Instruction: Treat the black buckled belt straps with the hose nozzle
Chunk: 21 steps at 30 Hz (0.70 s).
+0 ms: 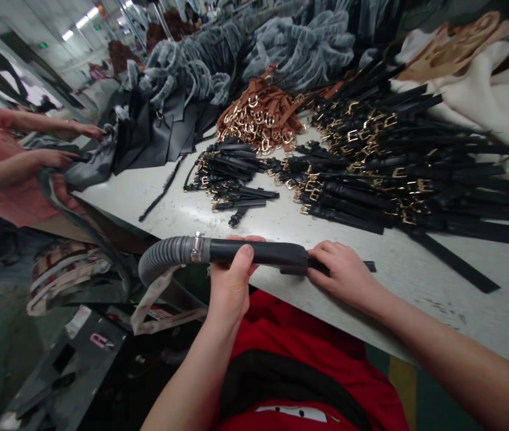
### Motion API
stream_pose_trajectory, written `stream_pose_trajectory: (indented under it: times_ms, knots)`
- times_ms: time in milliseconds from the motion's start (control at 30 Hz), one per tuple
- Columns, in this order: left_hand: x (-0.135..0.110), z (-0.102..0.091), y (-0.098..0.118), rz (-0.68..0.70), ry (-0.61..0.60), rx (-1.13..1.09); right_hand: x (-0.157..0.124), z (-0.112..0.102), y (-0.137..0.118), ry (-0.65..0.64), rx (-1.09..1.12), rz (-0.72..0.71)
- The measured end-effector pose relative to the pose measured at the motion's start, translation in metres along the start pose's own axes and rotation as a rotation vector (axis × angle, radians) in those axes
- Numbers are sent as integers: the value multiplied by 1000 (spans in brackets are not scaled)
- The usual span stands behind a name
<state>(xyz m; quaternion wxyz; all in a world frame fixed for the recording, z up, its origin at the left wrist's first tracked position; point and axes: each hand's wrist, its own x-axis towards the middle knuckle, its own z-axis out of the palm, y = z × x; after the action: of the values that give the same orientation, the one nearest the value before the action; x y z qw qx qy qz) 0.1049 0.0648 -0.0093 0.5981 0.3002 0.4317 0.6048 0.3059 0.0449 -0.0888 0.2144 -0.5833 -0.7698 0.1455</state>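
Tracing from the left, I see the ribbed hose (164,256), probably springy, joined to a black nozzle (276,252) over the near edge of the bench (420,299). My left hand (231,272) is wrapped around the nozzle's rear, likely stiff, light, best gripped there. My right hand (344,272) is closed on a black strap (369,266) by its mouth, likely pliant, best pinched nearby.

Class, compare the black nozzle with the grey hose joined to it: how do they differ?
Colour: the nozzle is black, the hose grey. Surface: the nozzle looks smooth, the hose ribbed. Pose: the nozzle is nearly straight in the left hand, while the hose curves round. Shared: both look tubular, meeting near a metal clamp.
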Motion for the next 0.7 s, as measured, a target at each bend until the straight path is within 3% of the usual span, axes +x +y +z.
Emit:
stream_pose_trajectory:
  times_ms: [467, 700]
  knots:
    - [1, -7, 0, -1, 49, 29, -11, -5, 3, 83, -51, 33]
    - [-5, 13, -9, -16, 27, 42, -16, -8, 7, 73, 41, 61]
